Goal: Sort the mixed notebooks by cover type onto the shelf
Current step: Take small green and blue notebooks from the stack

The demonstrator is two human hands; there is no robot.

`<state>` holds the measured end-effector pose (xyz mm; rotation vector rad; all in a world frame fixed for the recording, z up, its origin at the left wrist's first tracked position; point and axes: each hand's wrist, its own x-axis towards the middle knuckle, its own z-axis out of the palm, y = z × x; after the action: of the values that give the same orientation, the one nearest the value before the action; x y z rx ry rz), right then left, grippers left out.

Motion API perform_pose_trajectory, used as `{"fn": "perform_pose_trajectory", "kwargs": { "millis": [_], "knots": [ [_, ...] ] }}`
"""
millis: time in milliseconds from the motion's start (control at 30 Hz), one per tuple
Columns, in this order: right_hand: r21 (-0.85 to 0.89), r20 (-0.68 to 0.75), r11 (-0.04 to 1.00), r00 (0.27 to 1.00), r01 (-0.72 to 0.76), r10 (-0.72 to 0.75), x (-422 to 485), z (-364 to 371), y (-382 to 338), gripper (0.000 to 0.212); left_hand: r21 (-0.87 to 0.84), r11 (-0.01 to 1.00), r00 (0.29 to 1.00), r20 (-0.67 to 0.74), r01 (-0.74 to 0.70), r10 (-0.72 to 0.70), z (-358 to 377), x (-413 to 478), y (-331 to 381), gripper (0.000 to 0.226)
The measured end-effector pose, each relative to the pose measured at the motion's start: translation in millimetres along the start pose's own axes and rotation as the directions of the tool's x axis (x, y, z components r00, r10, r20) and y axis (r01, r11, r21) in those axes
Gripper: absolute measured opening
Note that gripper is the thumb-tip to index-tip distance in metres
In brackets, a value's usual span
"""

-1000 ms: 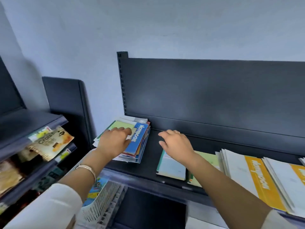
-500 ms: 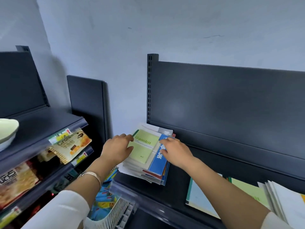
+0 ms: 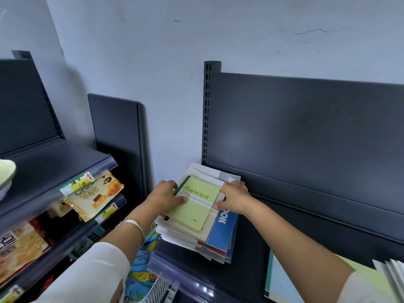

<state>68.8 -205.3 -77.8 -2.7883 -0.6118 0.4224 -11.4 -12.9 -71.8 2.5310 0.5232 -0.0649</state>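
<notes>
Since half a second ago, the right hand (image 3: 235,199) has slid off the blue glossy notebook (image 3: 223,230) onto the right edge of the pale green paper-covered notebook (image 3: 194,206), and the left hand (image 3: 166,196) has come closer along that notebook's left edge.

From the head view, the pale green paper-covered notebook, printed "Gambit", lies on top of the uneven mixed stack of notebooks (image 3: 205,246) at the left end of the dark grey metal shelf (image 3: 251,259), near its upright back panel (image 3: 306,132). The left hand grips its left edge, thumb flat on the cover and fingers curled over the far corner. The right hand pinches the right edge, fingers curled at the far corner and thumb against the near side. A silver bangle (image 3: 133,224) circles the left wrist.

The blue glossy notebook sticks out to the right just beneath. Farther right on the shelf, well apart from the stack, lies a light blue notebook with a teal spine (image 3: 279,281).

On the left stands a second dark rack holding an orange croissant snack packet (image 3: 94,193). A white wire basket (image 3: 157,289) sits below the shelf's near edge.
</notes>
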Motion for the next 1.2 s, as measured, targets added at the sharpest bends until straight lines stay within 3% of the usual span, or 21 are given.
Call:
{"fn": "perform_pose_trajectory", "kwargs": {
  "millis": [100, 233, 267, 400, 700, 767, 867, 1000, 1067, 1200],
  "knots": [
    [0.084, -0.051, 0.995, 0.997, -0.056, 0.060, 7.9, 3.8, -7.9, 0.059, -0.070, 0.997, 0.999, 0.041, -0.013, 0.015, -5.5, 6.7, -6.4, 0.050],
    [0.266, -0.214, 0.963, 0.972, -0.042, 0.102, 8.8, 6.9, -24.6, 0.013, -0.229, 0.973, 0.995, 0.098, 0.011, 0.012, -15.1, 9.6, -18.1, 0.040],
    [0.325, -0.262, 0.945, 0.958, -0.029, 0.119, 9.0, 9.1, -28.2, 0.010, -0.270, 0.962, 0.993, 0.115, 0.030, 0.001, -17.4, 10.7, -22.8, 0.037],
    [0.513, -0.347, 0.858, 0.920, 0.021, 0.185, 10.6, 15.7, -43.3, 0.018, -0.484, 0.870, 0.986, 0.169, 0.090, -0.008, -23.4, 13.5, -38.5, 0.031],
    [0.574, -0.505, 0.807, 0.837, 0.142, 0.211, 13.6, 5.7, -74.0, 0.019, -0.740, 0.669, 0.995, 0.103, 0.063, 0.020, -34.9, 13.4, -46.0, 0.033],
    [0.608, -0.461, 0.788, 0.852, 0.100, 0.248, 14.7, 7.2, -74.4, 0.026, -0.779, 0.626, 0.998, 0.062, 0.038, 0.017, -36.6, 13.8, -49.1, 0.032],
    [0.746, -0.244, 0.666, 0.920, -0.024, 0.306, 11.3, 14.4, -76.2, 0.039, -0.829, 0.560, 1.000, -0.015, -0.007, -0.011, -37.8, 15.8, -49.6, 0.031],
    [0.878, 0.049, 0.465, 0.987, -0.114, 0.150, -2.8, 19.3, -82.3, 0.024, -0.858, 0.513, 0.994, -0.068, -0.017, -0.080, -36.7, 20.2, -44.4, 0.031],
    [0.897, 0.040, 0.433, 0.991, -0.091, 0.126, -10.0, 17.8, -83.0, 0.026, -0.865, 0.502, 0.994, -0.057, -0.002, -0.094, -35.9, 21.1, -39.2, 0.031],
    [0.877, -0.131, 0.480, 0.974, 0.026, 0.187, -31.1, 9.9, -65.8, 0.027, -0.844, 0.536, 0.999, 0.003, 0.025, -0.042, -30.7, 13.7, -14.2, 0.031]
  ]
}}
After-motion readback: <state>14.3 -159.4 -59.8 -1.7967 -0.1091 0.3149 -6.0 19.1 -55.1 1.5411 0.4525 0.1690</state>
